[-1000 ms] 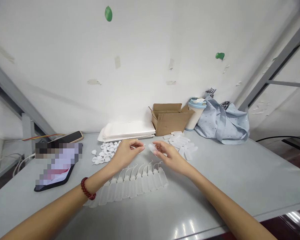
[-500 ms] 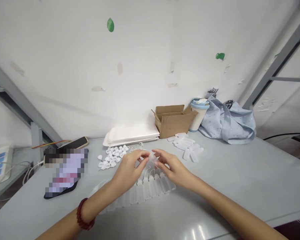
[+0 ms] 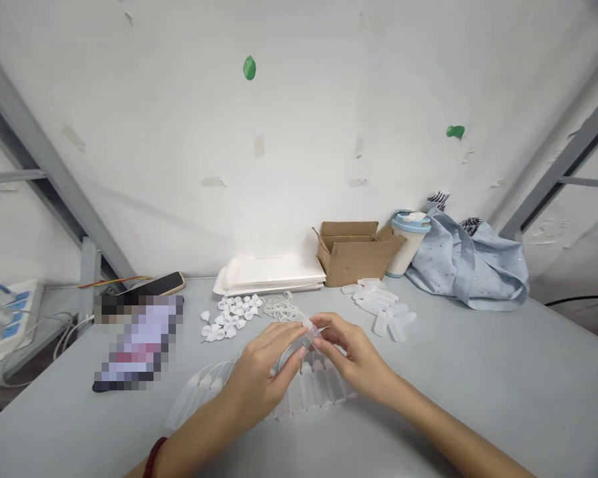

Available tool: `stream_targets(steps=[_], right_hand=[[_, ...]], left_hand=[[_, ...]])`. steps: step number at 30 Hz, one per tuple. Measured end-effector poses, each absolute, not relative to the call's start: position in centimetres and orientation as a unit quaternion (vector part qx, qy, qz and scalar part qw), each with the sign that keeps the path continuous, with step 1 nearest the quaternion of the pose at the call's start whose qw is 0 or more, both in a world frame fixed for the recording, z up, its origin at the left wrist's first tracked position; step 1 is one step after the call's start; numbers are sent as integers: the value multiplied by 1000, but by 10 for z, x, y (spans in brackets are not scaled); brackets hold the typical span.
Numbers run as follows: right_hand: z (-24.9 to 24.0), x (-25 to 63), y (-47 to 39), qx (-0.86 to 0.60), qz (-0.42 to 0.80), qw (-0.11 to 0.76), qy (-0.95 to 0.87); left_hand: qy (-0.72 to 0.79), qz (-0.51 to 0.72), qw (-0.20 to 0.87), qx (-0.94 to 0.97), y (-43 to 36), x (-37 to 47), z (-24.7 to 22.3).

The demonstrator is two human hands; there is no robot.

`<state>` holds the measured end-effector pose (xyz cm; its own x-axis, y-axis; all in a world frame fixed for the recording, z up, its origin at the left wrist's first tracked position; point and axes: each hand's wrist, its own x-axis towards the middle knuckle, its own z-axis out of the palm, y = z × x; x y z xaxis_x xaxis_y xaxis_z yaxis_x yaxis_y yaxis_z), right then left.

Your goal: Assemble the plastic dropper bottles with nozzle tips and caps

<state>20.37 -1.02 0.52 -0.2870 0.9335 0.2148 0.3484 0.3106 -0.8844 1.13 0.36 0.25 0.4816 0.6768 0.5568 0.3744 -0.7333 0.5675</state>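
Note:
My right hand (image 3: 359, 358) pinches a small translucent plastic tube (image 3: 315, 334) between thumb and fingers, tilted above the table. The fingertips of my left hand (image 3: 266, 365) touch its upper end, where a white piece shows; the left thumb is held apart from them. Below my hands lies a row of similar translucent tubes (image 3: 311, 392) with white tops and thin cords, partly hidden by the left hand and forearm. Behind are small white caps (image 3: 229, 317) in a loose group and a heap of thin white cord (image 3: 279, 308). Plain translucent tubes (image 3: 379, 302) are piled to the right.
White flat packets (image 3: 272, 271) are stacked by the wall. Beside them stand an open cardboard box (image 3: 361, 262), a lidded cup (image 3: 406, 245) and a light blue cloth bag (image 3: 468, 265). A phone (image 3: 164, 285), a blurred-out item (image 3: 142, 345) and a power strip (image 3: 17, 315) are at left.
The view has shifted slightly. My left thumb has come away from the left fingertips, which now rest at the tube's upper end. My right hand still grips the tube.

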Motion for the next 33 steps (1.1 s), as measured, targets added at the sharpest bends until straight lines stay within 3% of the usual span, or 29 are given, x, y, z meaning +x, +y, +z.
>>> stream_targets(steps=[7,12,23,33], right_hand=[[7,195,-15,-323,598,414,-605],[7,193,-17,-317,612,419,-591],[-7,192,-20,-383,352,412,-748],[14,196,-20,-309,581,453,-601]], left_hand=[[408,401,375,730,0,12,11],[400,391,398,727,-1,12,14],[427,414,295,748,-7,17,7],[270,472,79,836,-2,16,6]])
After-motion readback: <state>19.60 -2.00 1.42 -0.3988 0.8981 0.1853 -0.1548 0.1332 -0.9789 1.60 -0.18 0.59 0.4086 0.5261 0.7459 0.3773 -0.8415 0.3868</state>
